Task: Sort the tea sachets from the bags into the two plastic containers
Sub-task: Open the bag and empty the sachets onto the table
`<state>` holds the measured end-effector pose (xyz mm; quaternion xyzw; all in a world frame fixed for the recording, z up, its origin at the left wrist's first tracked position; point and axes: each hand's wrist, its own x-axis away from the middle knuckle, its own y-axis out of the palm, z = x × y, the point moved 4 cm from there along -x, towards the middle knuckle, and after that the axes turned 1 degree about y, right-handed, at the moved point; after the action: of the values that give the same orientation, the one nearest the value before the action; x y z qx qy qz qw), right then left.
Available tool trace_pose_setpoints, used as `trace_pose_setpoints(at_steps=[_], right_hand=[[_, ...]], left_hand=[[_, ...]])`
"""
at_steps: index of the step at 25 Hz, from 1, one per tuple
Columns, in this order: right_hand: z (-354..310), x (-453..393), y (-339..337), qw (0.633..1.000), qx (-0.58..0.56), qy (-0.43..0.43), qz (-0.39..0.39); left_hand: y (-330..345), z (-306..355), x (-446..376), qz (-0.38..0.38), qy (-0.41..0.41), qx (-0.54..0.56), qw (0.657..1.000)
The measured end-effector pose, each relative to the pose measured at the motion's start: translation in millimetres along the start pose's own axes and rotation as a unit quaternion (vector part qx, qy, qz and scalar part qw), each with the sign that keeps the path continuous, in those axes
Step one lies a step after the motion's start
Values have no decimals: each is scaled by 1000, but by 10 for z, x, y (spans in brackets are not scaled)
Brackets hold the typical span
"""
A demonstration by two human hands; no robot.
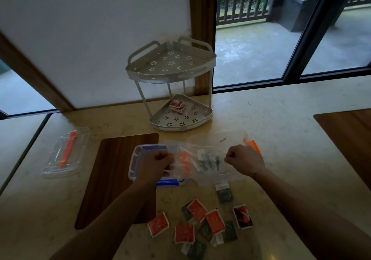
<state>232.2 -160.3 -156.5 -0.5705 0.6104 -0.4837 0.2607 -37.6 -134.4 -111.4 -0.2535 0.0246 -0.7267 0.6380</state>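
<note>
My left hand and my right hand each pinch one end of a clear plastic bag, stretched between them above the counter. Orange and dark green tea sachets show through the bag. Beneath it sit a clear container with blue clips on the left and a clear container with an orange clip on the right. Several loose sachets, orange and dark green, lie on the counter in front of me.
A clear lid with an orange clip lies at the left. A two-tier metal corner rack stands behind, with a few sachets on its lower shelf. A dark wooden inlay lies under my left arm. Another wooden panel is at the right.
</note>
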Motion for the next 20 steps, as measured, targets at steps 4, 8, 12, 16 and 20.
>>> trace_pose_setpoints(at_steps=[4, 8, 12, 16, 20], right_hand=[[-6, -27, 64, 1000, -16, 11, -7], [32, -42, 105, 999, -45, 13, -15], [49, -33, 113, 997, -71, 21, -12], [31, -5, 86, 997, -80, 22, -2], [58, 18, 32, 991, -125, 44, 22]], left_hand=[[-41, 134, -77, 3, 26, -15, 1000], [-16, 292, -71, -19, 48, -15, 999], [-17, 369, -62, -31, 68, -19, 997], [-33, 381, -81, -35, 62, 0, 997], [-45, 378, -40, -42, 69, 4, 997]])
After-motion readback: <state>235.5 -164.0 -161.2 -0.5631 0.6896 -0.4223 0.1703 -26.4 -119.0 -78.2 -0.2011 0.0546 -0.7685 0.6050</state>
